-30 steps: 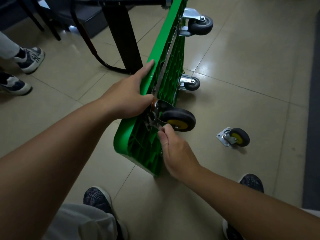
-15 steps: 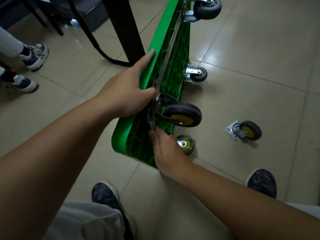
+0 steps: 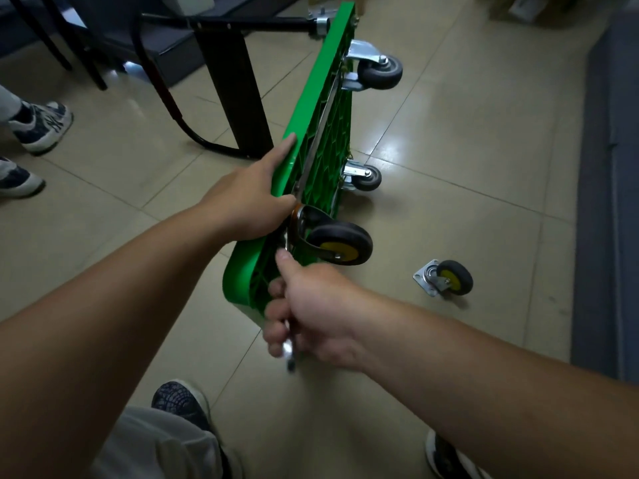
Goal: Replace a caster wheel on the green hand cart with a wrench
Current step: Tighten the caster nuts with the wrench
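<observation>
The green hand cart [image 3: 313, 108] stands on its long edge on the tiled floor, underside facing right. My left hand [image 3: 249, 198] grips its upper edge, thumb curled beside the mount of a black caster with a yellow hub [image 3: 340, 243]. My right hand [image 3: 311, 309] grips a silver wrench [image 3: 289, 350], thumb stretched up along it. The wrench's head reaches the caster's mounting plate; its tail sticks out below my fist. A loose caster with a square plate [image 3: 446, 278] lies on the floor to the right.
Two grey casters [image 3: 378, 70] [image 3: 364, 178] stay fixed farther along the cart. The cart's black handle [image 3: 166, 95] and a black post [image 3: 235, 95] stand behind it. Another person's sneakers [image 3: 41, 126] are at the left. My own shoes [image 3: 179, 402] [image 3: 446, 454] are at the bottom. A dark mat [image 3: 608, 202] runs along the right.
My right hand has slid down from the caster mount and closed in a full grip round the wrench's handle. The small caster seen behind the cart's lower corner is now hidden.
</observation>
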